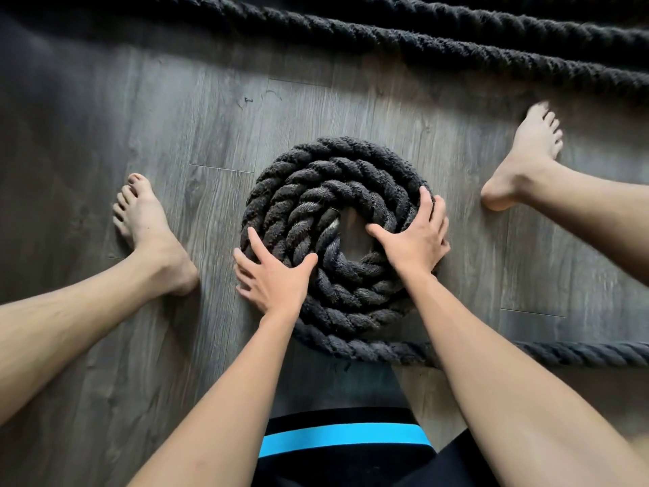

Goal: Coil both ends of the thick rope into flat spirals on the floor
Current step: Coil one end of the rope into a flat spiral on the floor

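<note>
Black rope spiral (pixel 333 177), left hand (pixel 274 275), right hand (pixel 414 237) pressing open-fingered on its edges, floor (pixel 210 117) around

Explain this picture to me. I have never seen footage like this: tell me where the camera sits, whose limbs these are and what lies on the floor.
There is no machine here. One wide-angle camera is worn on a person's head and looks down, so you see their own arms, bare legs and black shorts with a blue band. On the grey wood-plank floor the left foot and right foot rest wide apart. Between them lies a thick black twisted rope wound into a flat spiral. The left hand and right hand lie spread on it, pressing; neither curls round it. The rope's free length runs off to the right, and more black rope strands cross the top.
</note>
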